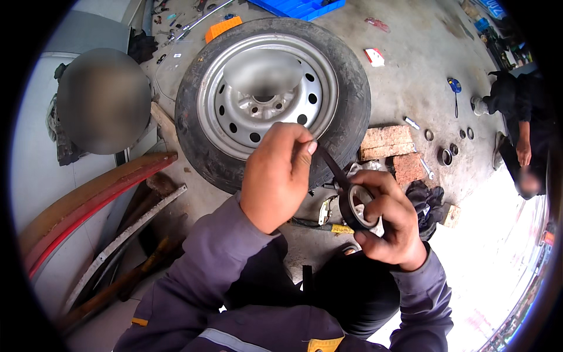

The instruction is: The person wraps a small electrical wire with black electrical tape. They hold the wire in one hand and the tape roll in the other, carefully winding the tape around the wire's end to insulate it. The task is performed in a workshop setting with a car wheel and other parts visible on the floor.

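Note:
My right hand [387, 220] grips a roll of black tape [353, 206], with fingers around and into its ring. A strip of the tape [333, 166] runs taut from the roll up to my left hand [275, 176], which pinches its free end between thumb and forefinger. Both hands hang above the near edge of a wheel [356, 100] lying flat on the floor, a black tyre on a silver steel rim [324, 111]. Below the roll, a cable with a yellow label [342, 229] and a small metal part [324, 211] lie near my feet.
Wooden blocks [386, 142], a brick [407, 168], a spanner [427, 169] and several dark rings [445, 156] lie right of the wheel. Blue [299, 8] and orange [223, 28] bins stand behind it. Long bars and a red-edged panel [99, 205] lean at left. Another person [524, 117] crouches far right.

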Demonstrator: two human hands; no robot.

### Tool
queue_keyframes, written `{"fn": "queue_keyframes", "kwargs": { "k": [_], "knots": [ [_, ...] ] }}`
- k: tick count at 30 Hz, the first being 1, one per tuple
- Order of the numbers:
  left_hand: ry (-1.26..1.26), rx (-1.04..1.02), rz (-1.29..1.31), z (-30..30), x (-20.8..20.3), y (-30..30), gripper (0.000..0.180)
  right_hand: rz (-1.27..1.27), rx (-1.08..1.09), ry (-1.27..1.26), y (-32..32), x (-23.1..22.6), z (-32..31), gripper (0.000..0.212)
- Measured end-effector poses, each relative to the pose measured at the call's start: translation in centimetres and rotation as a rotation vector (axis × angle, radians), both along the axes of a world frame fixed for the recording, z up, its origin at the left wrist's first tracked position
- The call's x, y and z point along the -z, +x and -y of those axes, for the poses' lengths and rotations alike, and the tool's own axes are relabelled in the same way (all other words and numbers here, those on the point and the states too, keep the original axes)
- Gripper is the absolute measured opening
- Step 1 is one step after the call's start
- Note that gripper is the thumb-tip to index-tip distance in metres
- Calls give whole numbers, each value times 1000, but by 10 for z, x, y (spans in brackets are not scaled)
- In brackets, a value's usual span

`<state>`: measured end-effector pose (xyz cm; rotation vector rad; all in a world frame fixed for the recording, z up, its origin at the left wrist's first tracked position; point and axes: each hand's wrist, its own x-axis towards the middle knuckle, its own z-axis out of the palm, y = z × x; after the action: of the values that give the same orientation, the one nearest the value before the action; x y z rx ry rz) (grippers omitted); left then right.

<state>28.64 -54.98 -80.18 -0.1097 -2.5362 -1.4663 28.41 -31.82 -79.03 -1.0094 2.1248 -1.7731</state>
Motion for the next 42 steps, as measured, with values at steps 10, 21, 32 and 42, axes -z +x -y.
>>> {"fn": "queue_keyframes", "kwargs": {
  "k": [10,21,32,42],
  "knots": [
    [321,258,136,2,-12,32,10,-116,325,354,7,-5,0,48],
    [462,78,277,-2,10,21,11,-258,547,448,1,-10,3,25],
    [994,785,34,-4,-3,-4,60,-696,233,800,-6,-71,0,34],
    [75,424,-288,-40,-33,-3,34,-751,125,947,-20,-105,-3,32]
  ]
}}
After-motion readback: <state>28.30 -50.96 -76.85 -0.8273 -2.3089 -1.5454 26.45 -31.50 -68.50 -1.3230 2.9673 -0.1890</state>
